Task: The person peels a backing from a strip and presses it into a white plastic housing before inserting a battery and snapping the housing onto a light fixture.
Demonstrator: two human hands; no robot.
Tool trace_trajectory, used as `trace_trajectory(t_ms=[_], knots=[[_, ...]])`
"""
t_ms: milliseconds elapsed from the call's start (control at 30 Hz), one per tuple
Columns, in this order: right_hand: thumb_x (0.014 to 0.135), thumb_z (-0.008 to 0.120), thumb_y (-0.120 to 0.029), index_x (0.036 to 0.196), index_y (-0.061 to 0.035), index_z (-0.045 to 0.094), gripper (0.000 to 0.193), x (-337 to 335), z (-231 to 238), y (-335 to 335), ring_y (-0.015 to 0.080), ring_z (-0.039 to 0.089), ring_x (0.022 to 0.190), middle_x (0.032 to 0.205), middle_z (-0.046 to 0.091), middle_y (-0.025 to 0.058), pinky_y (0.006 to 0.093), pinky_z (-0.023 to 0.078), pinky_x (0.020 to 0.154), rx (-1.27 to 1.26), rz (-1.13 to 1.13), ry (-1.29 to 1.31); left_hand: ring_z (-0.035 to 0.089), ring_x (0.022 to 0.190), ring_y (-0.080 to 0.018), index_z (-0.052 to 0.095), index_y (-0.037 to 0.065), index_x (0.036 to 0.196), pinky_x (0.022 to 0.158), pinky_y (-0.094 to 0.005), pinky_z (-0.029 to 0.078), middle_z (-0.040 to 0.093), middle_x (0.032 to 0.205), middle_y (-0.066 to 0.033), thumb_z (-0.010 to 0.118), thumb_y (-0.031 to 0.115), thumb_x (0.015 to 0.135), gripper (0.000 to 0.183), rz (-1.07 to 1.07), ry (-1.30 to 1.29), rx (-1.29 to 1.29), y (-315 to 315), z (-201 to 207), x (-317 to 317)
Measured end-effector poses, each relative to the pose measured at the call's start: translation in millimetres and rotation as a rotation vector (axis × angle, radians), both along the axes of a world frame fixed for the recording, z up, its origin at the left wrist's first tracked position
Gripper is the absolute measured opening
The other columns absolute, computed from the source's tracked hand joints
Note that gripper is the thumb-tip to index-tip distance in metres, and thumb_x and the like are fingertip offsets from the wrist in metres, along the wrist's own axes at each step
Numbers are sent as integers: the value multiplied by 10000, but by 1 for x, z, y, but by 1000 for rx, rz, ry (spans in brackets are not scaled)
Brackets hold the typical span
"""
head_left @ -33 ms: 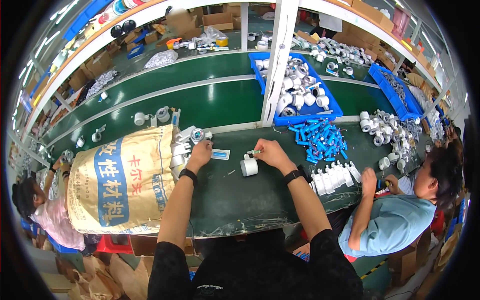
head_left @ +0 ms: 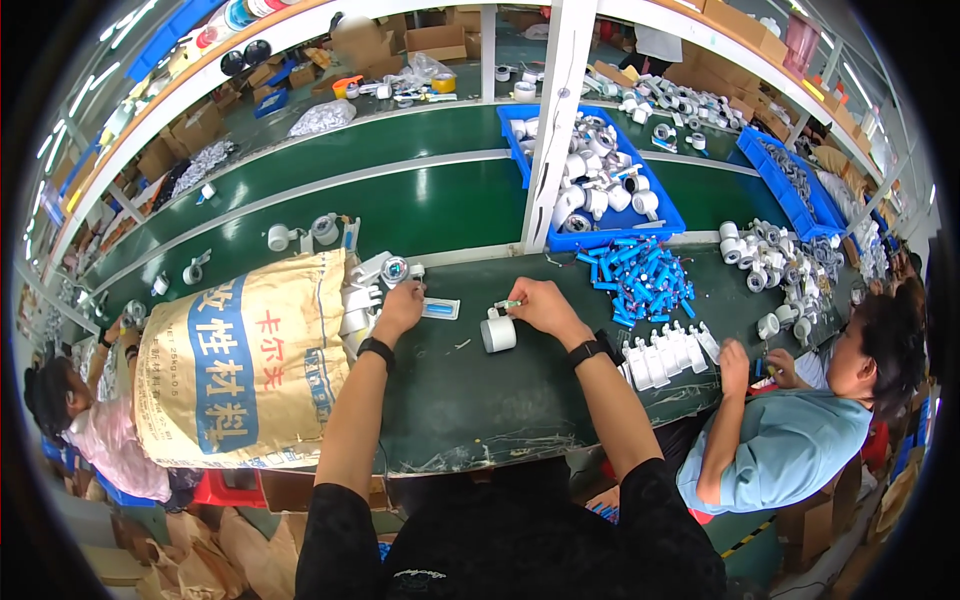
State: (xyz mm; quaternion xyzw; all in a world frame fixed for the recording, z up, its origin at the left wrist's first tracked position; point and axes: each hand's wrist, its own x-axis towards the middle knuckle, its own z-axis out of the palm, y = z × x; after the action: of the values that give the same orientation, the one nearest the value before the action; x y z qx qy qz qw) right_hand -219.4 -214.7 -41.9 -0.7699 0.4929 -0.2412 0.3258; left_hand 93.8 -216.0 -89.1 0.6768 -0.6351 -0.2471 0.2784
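My left hand (head_left: 403, 304) is closed, its fingers pinched at the left end of a white plastic holder (head_left: 455, 309) with a blue cylindrical battery (head_left: 437, 308) lying in it. My right hand (head_left: 545, 306) pinches a small green circuit board (head_left: 510, 304) just above a white round housing (head_left: 499, 336). That housing rests on the dark green bench (head_left: 470, 410) between my hands, nearer the right one. Several white housings with round fronts (head_left: 395, 269) lie just beyond my left hand.
A large printed sack (head_left: 290, 370) stands at my left. Right of my hands lie a heap of blue batteries (head_left: 640, 278) and a row of white plastic holders (head_left: 665, 357). A blue bin (head_left: 655, 228) of white housings sits beyond the batteries. A co-worker (head_left: 790, 430) works at the right.
The co-worker's hand at the right has moved slightly lower. My own hands and the things at them look unchanged.
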Motion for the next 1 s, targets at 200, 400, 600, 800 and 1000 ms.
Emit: trace_trajectory(t_ms=[200,400,600,800,1000], knots=[[811,777,-85,939,-10,651,194,4,1,0,216,707,775,828,723,121,339,551,710,-1,13,5,671,1021,-394,706,22,1105,925,-437,522,709,1066,-215,573,216,946,284,18,-24,14,1,-2,6],[772,850,-300,1547,-90,282,984,-21,1,24,303,577,1247,1377,555,237,359,461,1046,201,216,-33,494,1323,-417,398,-108,1443,1110,-404,409,494,1407,-329,815,456,761,979,-261,-140,122,14,31,-12],[746,848,-235,1485,-105,441,853,25,-12,50,419,482,1283,1407,449,217,431,407,1099,-139,301,127,486,1310,-456,245,-151,1478,1093,-427,436,412,1436,-367,888,263,697,1093,-326,-368,44,-5,17,-20],[757,725,-82,1132,-64,677,379,88,-39,-6,361,553,1165,1228,585,149,447,475,986,-341,20,-6,581,1191,-432,498,-80,1300,987,-452,515,504,1350,-301,823,279,782,709,-272,-403,-7,-73,24,-24],[759,696,-83,1013,-63,683,255,154,-48,-103,352,592,1074,1123,617,135,456,498,927,-464,-267,-12,622,1128,-427,546,-11,1305,947,-462,534,547,1305,-286,814,279,787,651,-136,-399,10,-153,7,8]])
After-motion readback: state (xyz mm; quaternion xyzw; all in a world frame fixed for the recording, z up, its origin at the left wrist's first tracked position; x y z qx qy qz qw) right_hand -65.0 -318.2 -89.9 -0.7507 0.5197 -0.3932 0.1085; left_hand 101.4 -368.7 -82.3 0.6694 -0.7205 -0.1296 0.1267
